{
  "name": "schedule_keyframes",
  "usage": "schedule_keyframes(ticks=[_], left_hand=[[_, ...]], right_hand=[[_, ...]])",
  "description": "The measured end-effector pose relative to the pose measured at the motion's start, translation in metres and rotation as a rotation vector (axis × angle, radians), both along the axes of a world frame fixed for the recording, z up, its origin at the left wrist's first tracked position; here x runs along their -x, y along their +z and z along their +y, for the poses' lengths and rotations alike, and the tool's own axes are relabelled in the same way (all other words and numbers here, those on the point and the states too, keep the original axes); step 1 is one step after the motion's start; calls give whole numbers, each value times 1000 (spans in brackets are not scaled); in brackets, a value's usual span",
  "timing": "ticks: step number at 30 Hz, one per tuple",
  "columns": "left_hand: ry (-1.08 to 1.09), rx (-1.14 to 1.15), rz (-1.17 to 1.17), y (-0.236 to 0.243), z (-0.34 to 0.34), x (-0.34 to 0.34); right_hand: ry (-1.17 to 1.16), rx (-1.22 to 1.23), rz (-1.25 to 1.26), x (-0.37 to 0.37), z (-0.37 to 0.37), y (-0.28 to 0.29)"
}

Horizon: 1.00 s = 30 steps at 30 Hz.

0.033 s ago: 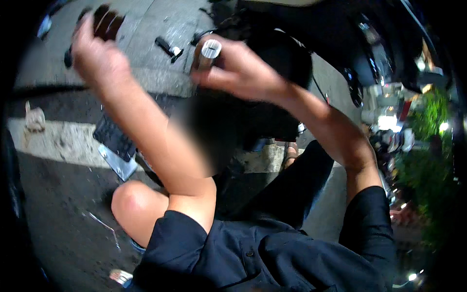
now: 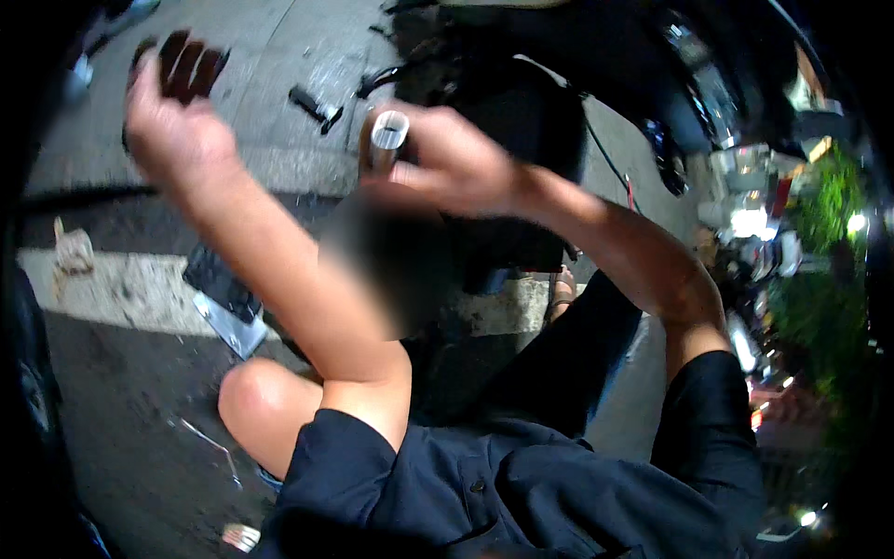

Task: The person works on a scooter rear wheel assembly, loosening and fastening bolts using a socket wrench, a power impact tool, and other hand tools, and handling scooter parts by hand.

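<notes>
Right hand point(image 2: 447, 158) grasps a silvery, metallic-looking cylinder point(image 2: 388, 132), round end facing the camera. Left hand point(image 2: 186, 126) raised, blurred; cannot tell its grip.

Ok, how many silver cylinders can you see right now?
1: a silver cylinder, in the right hand, its round end facing the camera. Others may be hidden in the dark areas.
</notes>
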<state>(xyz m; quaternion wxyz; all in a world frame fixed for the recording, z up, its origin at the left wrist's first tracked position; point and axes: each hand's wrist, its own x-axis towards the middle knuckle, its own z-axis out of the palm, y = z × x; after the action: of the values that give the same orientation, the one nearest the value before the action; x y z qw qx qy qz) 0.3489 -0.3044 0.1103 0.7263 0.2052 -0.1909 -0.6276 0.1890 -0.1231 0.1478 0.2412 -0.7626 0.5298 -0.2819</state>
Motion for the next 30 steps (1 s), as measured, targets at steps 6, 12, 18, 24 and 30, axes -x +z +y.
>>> schedule_keyframes(ticks=[6, 12, 18, 24, 30], left_hand=[[-266, 347, -212, 84, 109, 79], [-325, 668, -632, 91, 194, 168], [99, 482, -1177, 64, 146, 155], [611, 946, -1516, 34, 182, 135], [536, 648, -1683, 32, 275, 186]], right_hand=[[379, -321, -9, 30, 121, -5], [719, -304, 210, 83, 182, -49], [819, -100, 119, 138, 206, -39], [1002, -274, 311, 195, 209, -41], [1076, -338, 137, 244, 199, -104]])
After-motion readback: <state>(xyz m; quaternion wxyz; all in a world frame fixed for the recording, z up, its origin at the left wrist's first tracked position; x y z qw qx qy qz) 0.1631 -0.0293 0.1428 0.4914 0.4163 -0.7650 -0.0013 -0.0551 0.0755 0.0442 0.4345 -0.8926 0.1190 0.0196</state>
